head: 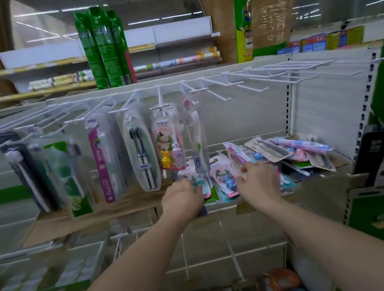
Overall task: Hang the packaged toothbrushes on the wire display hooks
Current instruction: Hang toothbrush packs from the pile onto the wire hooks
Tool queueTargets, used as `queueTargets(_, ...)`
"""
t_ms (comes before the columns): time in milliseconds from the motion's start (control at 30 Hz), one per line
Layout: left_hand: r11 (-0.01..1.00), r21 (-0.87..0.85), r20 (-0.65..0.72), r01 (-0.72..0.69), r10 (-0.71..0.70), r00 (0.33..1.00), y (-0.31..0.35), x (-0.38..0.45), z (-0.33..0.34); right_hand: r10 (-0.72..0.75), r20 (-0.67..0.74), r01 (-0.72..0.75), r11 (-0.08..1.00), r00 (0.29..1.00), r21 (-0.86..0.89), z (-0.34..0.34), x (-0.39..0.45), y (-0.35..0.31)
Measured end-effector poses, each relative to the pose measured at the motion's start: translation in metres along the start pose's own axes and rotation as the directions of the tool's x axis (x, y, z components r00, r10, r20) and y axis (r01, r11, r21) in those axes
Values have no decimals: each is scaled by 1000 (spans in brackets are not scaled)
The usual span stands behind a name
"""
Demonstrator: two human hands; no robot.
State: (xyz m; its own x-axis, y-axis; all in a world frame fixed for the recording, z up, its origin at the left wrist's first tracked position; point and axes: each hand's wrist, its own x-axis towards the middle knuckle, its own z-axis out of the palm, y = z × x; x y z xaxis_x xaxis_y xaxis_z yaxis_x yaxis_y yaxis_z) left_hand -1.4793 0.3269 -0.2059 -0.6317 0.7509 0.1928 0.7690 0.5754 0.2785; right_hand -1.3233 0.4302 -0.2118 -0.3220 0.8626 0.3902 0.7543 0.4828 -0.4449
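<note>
The task is sitting roughly at its midpoint, judging by the rack. Across the middle of the frame a row of white wire hooks [159, 94] is projecting from the back panel; those on the left and centre are already carrying hanging packs [140, 149], among them a dark one at far left, a green one, a purple-edged one, a clear oval blister and a pink children's pack. The hooks on the right half [276, 74] are standing bare.

What is left is lying on the shelf [320, 181] below: a loose pile of packaged toothbrushes [277, 153], centre-right in the frame, overlapping one another at all angles. No box or bin is holding them; they are resting directly on the shelf board.

Both hands are reaching into the near edge of that pile. The left hand [182, 197] is lying over a teal-and-pink pack [205, 189] with its fingers curled onto it, though whether it is truly gripping cannot be told. The right hand [256, 180] is pinching the lower end of a pink-purple pack [236, 155], which is tilting up out of the heap.

At the bottom of the frame, blurred goods are filling lower shelves.
</note>
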Motion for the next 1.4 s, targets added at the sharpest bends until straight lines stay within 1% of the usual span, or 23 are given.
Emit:
queueTargets(67,998,6,32,67,-67,997,7,10,2,18,2,-18,996,1000,-85,0,10,8)
queueTargets(133,992,5,51,128,-128,990,13,17,6,59,25,-56,992,998,-112,2,18,15)
queueTargets(300,976,97,51,193,-199,979,23,24,12,110,61,-106,993,992,-53,10,26,24)
queueTargets(433,969,65,97,236,-242,965,25,25,15,195,111,-200,979,975,38,10,34,26)
queueTargets(567,960,2,127,281,-279,952,25,27,15,205,122,-216,973,971,82,15,35,29)
queueTargets(667,959,-29,137,282,-275,951,24,27,12,220,111,-233,965,969,117,15,34,29)
queueTargets(767,956,-22,150,293,-287,946,23,23,8,226,95,-240,955,970,176,15,34,28)
queueTargets(900,947,-61,179,315,-300,937,20,17,2,241,101,-255,951,965,176,8,29,23)
queueTargets(1033,946,-136,193,295,-267,944,17,9,-3,242,38,-245,950,969,193,3,19,17)
queueTargets(1133,931,-196,216,308,-265,940,11,3,-5,234,-12,-228,954,972,193,2,9,10)
queueTargets(1267,953,-184,204,242,-203,958,3,-6,-4,223,-23,-214,954,975,208,1,-5,0)
queueTargets(1400,969,-162,166,186,-159,973,-9,-17,-7,221,17,-220,950,975,223,3,-20,-9)
